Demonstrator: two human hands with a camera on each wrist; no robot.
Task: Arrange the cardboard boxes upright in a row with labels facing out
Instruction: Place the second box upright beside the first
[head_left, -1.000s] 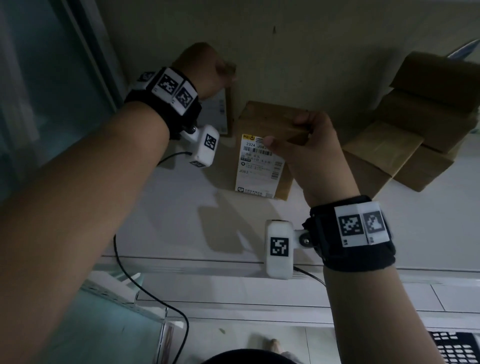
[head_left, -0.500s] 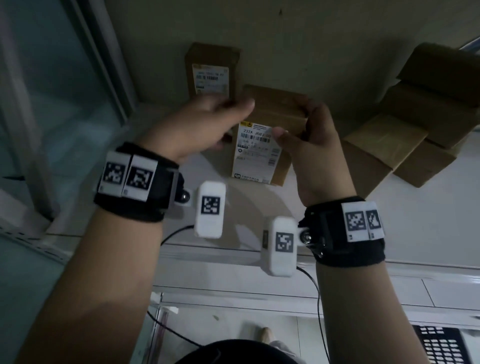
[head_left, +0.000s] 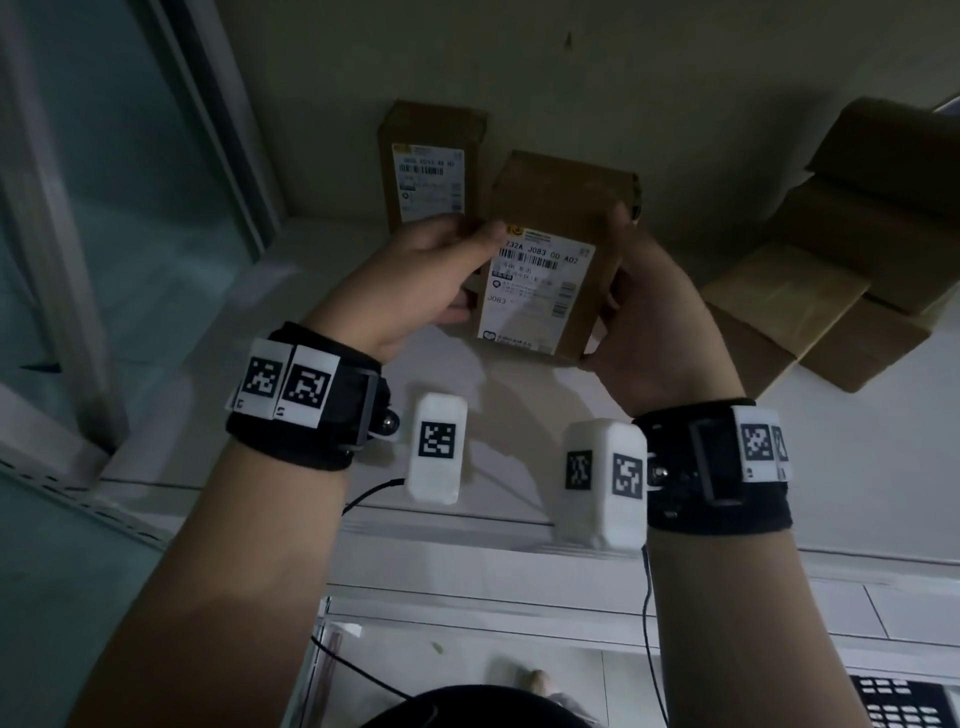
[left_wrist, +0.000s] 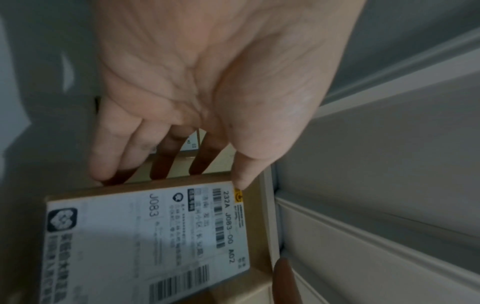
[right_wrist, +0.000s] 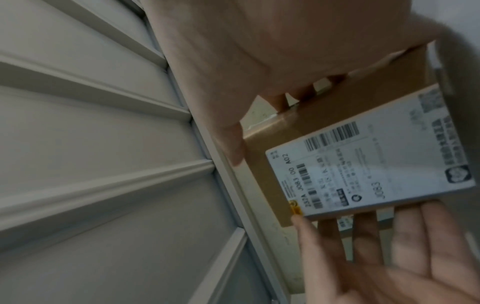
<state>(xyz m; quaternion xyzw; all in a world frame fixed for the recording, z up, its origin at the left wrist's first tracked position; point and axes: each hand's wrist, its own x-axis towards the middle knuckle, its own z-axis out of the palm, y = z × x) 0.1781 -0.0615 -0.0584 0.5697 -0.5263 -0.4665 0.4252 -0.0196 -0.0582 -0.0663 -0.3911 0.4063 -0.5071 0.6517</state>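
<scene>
Left hand (head_left: 415, 280) came off the rear box (head_left: 428, 166), both hands now clamp the labelled box (head_left: 545, 270); seat it square beside the rear box.

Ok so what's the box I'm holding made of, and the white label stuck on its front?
The box between the left hand and right hand looks like plain brown cardboard, matte, with a glossier strip, probably clear tape, along one edge. The label looks like white paper with black printed barcodes and a slight sheen; possibly thermal paper, though I can't tell.
</scene>
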